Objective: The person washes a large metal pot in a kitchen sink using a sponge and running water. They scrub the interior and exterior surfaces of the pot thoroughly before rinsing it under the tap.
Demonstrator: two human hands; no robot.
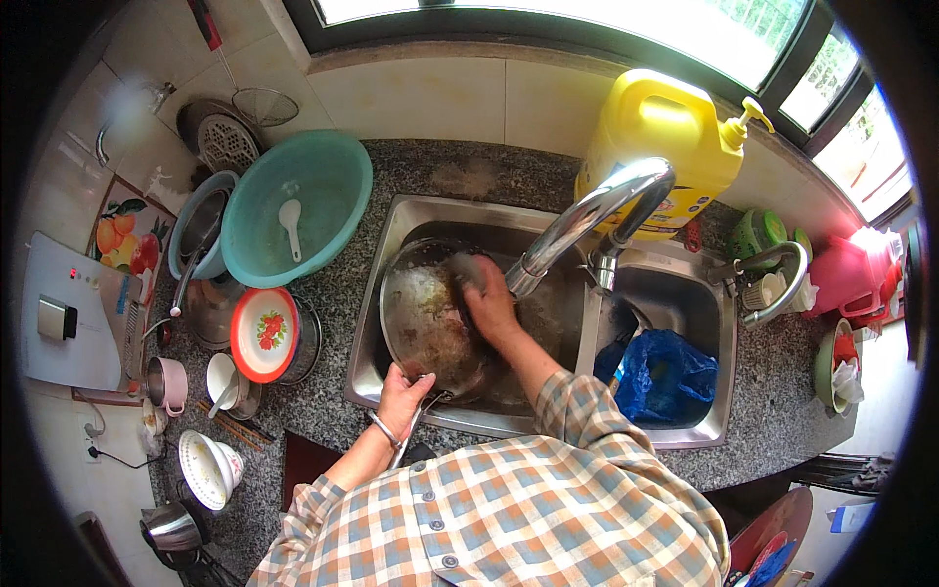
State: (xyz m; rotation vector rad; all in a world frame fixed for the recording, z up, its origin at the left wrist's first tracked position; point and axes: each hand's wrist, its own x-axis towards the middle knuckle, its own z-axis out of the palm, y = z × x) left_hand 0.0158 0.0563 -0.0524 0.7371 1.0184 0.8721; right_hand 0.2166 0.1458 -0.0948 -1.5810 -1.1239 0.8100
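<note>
A large metal wok (422,315) with brown stains lies tilted inside the left basin of the steel double sink (469,202). My left hand (402,402) grips its near edge beside the handle (411,433), which points towards my body. Pressed to the wok's surface, my right hand (490,304) holds a greyish scrubber (462,268), blurred by motion and partly covered by the fingers. Just above that hand hangs the spout of a chrome faucet (594,213).
A blue plastic bag (664,374) lies in the right basin. A yellow pump jug (656,147) stands behind the faucet. To the left are a teal basin (330,198) with a white spoon (291,227), a red-rimmed enamel plate (249,348) and several bowls.
</note>
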